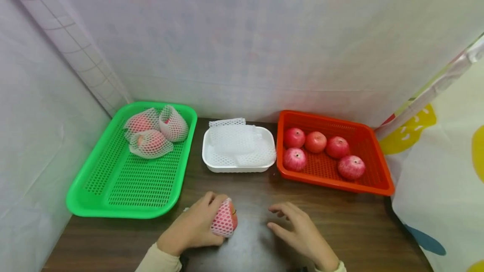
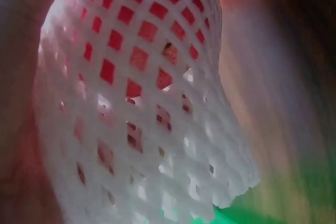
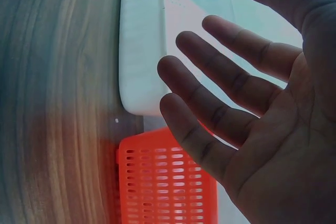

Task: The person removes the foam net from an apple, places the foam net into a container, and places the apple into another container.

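Head view. Surface: dark wood-grain table, under both hands. Room: whitish cloth hung upright beyond the hands; patterned cloth to the right of the right hand. Left hand: fingers curled round one red apple, partly sleeved in a white foam net. Right hand: holding nothing, thumb and fingers apart, near the apple, to its right. Ahead and left of the left hand: green basket, with three netted fruits. Ahead, between the hands: white tray, stacked with foam sleeves. Ahead and right of the right hand: red basket, with five bare red fruits.

Left wrist view. Net fills the foreground against the left hand, covering the apple; its lower end hangs loose past the fruit. Blurred brown and green behind.

Right wrist view. Spread fingers, palm bare, partly blocking sight of the white tray and red basket.
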### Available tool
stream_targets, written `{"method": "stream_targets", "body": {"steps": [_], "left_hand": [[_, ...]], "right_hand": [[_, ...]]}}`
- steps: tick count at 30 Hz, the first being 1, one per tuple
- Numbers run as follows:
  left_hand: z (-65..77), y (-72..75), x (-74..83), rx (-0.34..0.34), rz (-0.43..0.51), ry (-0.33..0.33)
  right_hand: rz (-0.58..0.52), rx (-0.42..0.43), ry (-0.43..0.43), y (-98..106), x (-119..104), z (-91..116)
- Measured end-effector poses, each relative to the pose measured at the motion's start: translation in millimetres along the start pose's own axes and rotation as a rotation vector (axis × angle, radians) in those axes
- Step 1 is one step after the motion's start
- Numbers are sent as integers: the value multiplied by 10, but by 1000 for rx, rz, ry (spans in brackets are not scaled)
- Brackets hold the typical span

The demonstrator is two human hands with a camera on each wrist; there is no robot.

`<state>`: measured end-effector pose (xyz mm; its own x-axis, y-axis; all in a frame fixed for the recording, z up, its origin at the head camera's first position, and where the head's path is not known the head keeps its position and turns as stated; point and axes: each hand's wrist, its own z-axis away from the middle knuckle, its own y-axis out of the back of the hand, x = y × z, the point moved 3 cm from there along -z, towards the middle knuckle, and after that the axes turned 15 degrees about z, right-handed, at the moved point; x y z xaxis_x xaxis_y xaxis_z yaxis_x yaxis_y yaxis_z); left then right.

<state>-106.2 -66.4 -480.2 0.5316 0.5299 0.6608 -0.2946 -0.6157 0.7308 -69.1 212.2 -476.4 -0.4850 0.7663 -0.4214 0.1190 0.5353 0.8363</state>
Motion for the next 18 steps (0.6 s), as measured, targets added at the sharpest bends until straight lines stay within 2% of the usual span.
{"method": "stream_targets", "body": {"steps": [5,11,15,18], "left_hand": [[3,-58,-8,-4,11,6],[-13,-46,23,-13,12,-9],[-56,-63,63,-22,22,-28],[-96,-99,99,-38,30,-44]], "right_hand": [[-4,7,8,-31,13,3],[-37,-20,-12,-116,23,-26],[-96,-49,-12,-269,-2,-102],[-180,-71,0,-407,-31,-152]]}}
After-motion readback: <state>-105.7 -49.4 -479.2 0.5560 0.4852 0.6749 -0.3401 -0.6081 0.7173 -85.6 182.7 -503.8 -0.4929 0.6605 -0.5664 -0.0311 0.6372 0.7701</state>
